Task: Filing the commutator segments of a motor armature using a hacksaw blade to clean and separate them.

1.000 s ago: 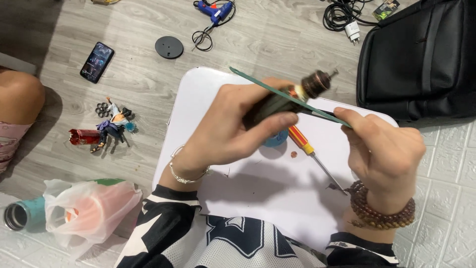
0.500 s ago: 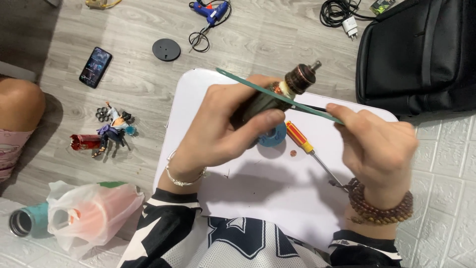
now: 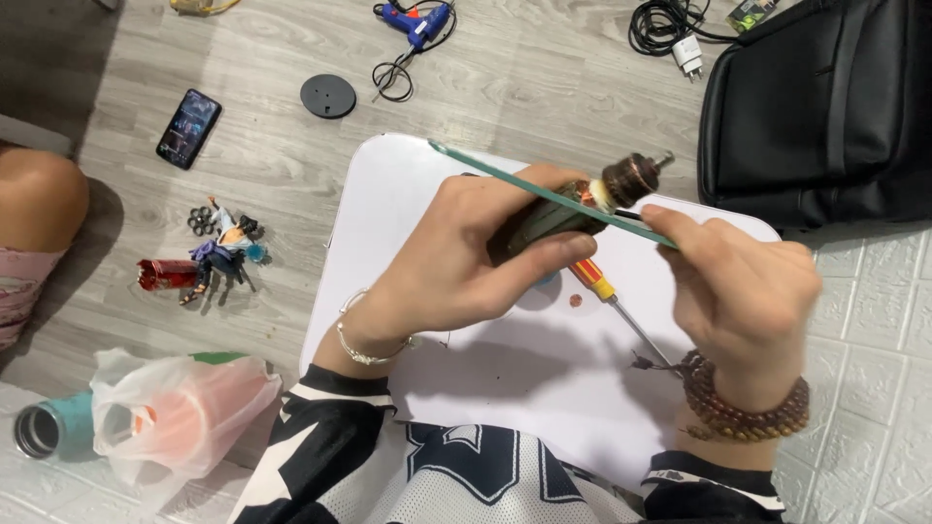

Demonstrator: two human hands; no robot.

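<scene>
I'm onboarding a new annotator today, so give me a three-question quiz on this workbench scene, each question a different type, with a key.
1. True or false: the left hand grips the motor rotor.
2. Multiple choice: the screwdriver with the orange handle lies on (a) the white board, (b) the black bag, (c) the plastic bag.
3. Fill in: the right hand holds a thin green ____ across the rotor.

Key: 1 true; 2 a; 3 strip.
</scene>
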